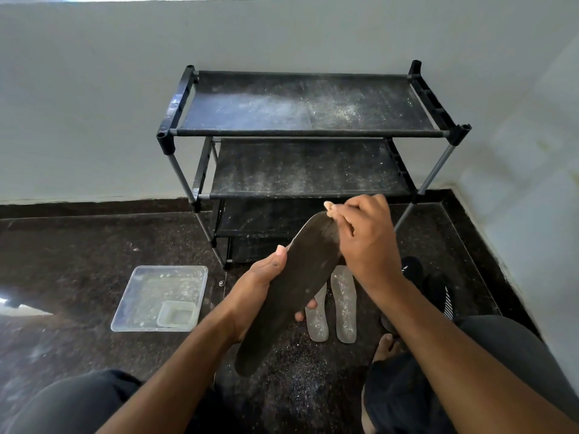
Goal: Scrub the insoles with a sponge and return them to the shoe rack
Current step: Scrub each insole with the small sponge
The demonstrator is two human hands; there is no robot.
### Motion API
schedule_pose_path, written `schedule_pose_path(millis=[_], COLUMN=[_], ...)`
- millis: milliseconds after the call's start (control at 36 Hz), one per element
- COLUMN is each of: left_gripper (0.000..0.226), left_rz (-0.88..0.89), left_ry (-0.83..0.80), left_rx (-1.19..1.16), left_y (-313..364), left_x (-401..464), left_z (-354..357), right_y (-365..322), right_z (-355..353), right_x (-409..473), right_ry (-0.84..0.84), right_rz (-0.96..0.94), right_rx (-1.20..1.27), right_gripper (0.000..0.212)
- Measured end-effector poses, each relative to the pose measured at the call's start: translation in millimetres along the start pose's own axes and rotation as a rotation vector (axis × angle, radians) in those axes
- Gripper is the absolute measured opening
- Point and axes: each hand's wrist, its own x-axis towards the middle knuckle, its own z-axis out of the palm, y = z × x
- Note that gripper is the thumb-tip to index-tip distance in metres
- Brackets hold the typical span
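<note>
**Dark insole mid-scrub, toe end up**

Dark insole [293, 286] sits in my left hand [260, 292], thumb and fingers curled round its middle, held above the floor in front of the shoe rack [308, 133]. My right hand [365, 242] pinches a pale sponge [330, 208] against the toe tip. I judge the risk is pressing too hard there: the unsupported end could fold or twist free and drop onto the two pale insoles [332, 303] below.

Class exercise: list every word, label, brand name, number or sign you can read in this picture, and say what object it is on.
No readable text in this view.
Black shoe with white markings: stripes and a small white mark, no legible letters.
Dark grey foam insole, black fabric shoe rack, clear plastic tray, two pale translucent insoles: no print visible.
</note>
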Motion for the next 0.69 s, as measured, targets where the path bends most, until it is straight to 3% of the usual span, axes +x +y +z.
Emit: schedule_pose_path(millis=[167,333,500,639,694], left_gripper=[0.059,0.055,0.054,0.052,0.052], left_rz=[-0.013,0.013,0.009,0.020,0.024], left_ry=[0.022,0.022,0.061,0.045,0.041], left_rx=[0.009,-0.017,-0.035,-0.042,-0.053], left_y=[0,3,3,4,5], left_x=[0,-3,-1,-2,-2], left_z=[-1,1,-2,-1,-1], right_y=[-21,-2,-18,2,-4], right_z=[5,-1,4,-2,0], right_x=[-16,-2,-17,-3,-8], right_ry=[-0.129,-0.031,-0.135,-0.022,-0.043], right_rz=[-0.141,-0.012,-0.151,0.000,-0.030], right_rx=[0.071,0.021,0.094,0.030,0.046], right_gripper=[0.011,0.012,0.015,0.012,0.009])
